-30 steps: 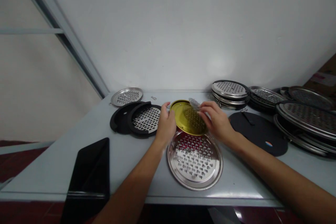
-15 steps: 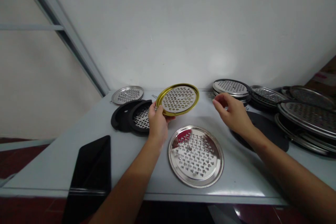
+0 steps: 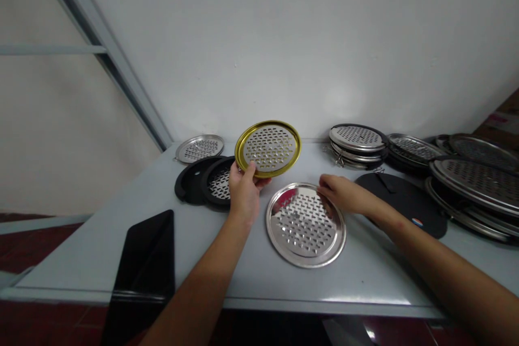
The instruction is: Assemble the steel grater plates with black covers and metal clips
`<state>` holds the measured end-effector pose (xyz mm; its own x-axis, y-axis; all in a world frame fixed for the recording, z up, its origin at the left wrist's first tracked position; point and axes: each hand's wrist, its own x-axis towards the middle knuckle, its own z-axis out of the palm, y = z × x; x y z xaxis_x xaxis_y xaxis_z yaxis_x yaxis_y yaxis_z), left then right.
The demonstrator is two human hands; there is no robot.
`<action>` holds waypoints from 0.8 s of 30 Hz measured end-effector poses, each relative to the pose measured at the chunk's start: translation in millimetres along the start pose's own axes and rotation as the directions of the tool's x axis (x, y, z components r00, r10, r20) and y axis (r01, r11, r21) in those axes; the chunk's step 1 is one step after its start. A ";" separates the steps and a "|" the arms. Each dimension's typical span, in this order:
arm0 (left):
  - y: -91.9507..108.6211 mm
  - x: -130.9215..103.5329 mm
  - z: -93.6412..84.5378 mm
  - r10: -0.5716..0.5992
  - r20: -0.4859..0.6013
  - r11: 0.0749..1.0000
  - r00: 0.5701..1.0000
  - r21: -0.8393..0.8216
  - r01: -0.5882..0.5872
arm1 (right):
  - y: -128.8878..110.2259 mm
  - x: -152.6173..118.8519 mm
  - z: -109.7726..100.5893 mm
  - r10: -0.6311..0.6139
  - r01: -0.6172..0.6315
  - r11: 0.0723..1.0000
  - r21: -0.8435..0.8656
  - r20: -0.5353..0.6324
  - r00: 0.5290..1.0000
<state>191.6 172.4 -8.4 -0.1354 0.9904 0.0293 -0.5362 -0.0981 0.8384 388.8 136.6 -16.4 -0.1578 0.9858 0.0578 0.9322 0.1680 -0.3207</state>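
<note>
My left hand (image 3: 244, 192) is closed on the near rim of a round grater plate with a gold rim (image 3: 269, 147), holding it tilted above the table. A larger silver round grater plate (image 3: 306, 227) is just in front of me. My right hand (image 3: 340, 193) pinches its upper right rim, with the thumb and fingers partly hidden from view. Behind my left hand lie a black round holder (image 3: 187, 183) and a black-rimmed grater (image 3: 219, 183), overlapping each other. Beyond them rests a small silver grater plate (image 3: 200, 148).
A black flat tablet-like slab (image 3: 144, 259) hangs over the table's front edge at left. On the right are a black round disc (image 3: 405, 205), a stack of graters (image 3: 357, 143) and larger stacked graters (image 3: 482, 189). A white wall (image 3: 259, 43) stands behind the table.
My right hand has come down and left from the air onto the large silver grater plate's rim, and that plate has shifted slightly away from me. The gold-rimmed plate has moved slightly up and left.
</note>
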 end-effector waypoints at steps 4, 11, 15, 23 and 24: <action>1.0 -2.6 2.0 -0.011 0.014 1.000 1.000 0.006 0.011 | 6.7 5.9 -12.1 0.230 -0.176 0.939 0.294 -0.160 0.960; -0.1 -1.6 0.7 -0.007 -0.006 1.000 1.000 -0.009 0.007 | 13.6 -1.1 -34.6 0.200 -0.180 0.715 0.676 0.048 0.979; -1.1 0.0 0.5 -0.051 -0.065 0.999 0.997 -0.018 0.050 | 15.9 -0.9 -34.2 0.308 -0.212 0.591 0.778 0.025 0.951; -1.9 -0.1 3.0 -0.168 -0.088 0.984 0.982 -0.071 0.163 | 21.8 -7.2 -50.8 0.493 -0.038 0.817 0.575 -0.663 0.563; -3.5 -1.4 3.8 -0.205 -0.067 0.978 0.976 -0.062 0.201 | 17.7 -10.6 -49.1 0.401 -0.003 0.892 0.451 -0.790 0.463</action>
<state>196.8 171.8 -9.3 -0.0782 0.9805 -0.1802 -0.6027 0.0974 0.7920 423.0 128.9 23.6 0.5583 0.5216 0.6452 0.6853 0.1484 -0.7130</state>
